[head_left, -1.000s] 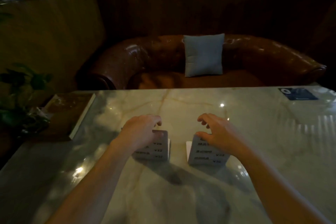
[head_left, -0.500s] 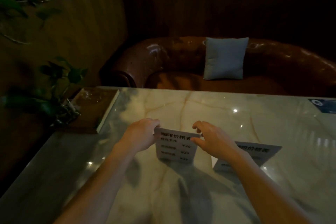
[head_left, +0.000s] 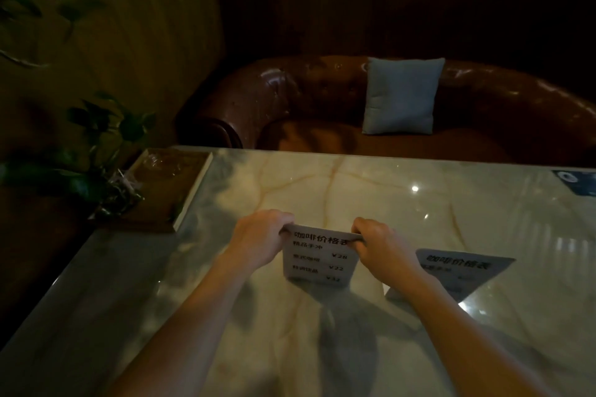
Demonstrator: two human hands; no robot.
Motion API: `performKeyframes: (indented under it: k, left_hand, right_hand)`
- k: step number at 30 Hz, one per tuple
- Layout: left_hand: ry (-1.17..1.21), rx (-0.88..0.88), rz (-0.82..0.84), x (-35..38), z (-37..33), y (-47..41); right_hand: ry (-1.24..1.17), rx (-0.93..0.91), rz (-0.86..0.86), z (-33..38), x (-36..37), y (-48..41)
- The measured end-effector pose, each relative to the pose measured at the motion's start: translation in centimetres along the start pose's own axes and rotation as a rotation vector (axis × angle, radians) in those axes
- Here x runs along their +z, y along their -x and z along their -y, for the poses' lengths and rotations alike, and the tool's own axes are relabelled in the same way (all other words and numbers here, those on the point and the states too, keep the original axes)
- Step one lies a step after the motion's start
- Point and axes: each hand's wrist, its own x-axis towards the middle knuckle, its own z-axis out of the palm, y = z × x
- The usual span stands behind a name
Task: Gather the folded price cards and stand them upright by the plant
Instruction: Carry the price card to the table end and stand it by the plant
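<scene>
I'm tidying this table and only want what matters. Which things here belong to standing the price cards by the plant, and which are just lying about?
Belongs to the job:
held price card, both hands on its top edge
left hand
right hand
second price card, on the table
plant

Just lying about:
cushion
sofa
dark sticker
brown tray

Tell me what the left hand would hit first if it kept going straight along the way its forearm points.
Probably nothing on the table: beyond the left hand, gripping the price card, lies bare marble, then the far edge and the brown sofa. Depth is hard to judge.
</scene>
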Motion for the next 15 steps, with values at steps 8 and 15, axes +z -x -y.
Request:
performKeyframes:
  k: [8,15]
  left_hand:
    - [-0.009,-0.045,-0.135,-1.3,-0.5,1.4]
    - [0.028,-0.166,-0.256,-3.3,-0.6,4.1]
  right_hand:
    - [-0.109,-0.118,-0.079,0.1,0.0,-0.9]
    - [-0.178,-0.276,-0.118,2.0,-0.7,-1.9]
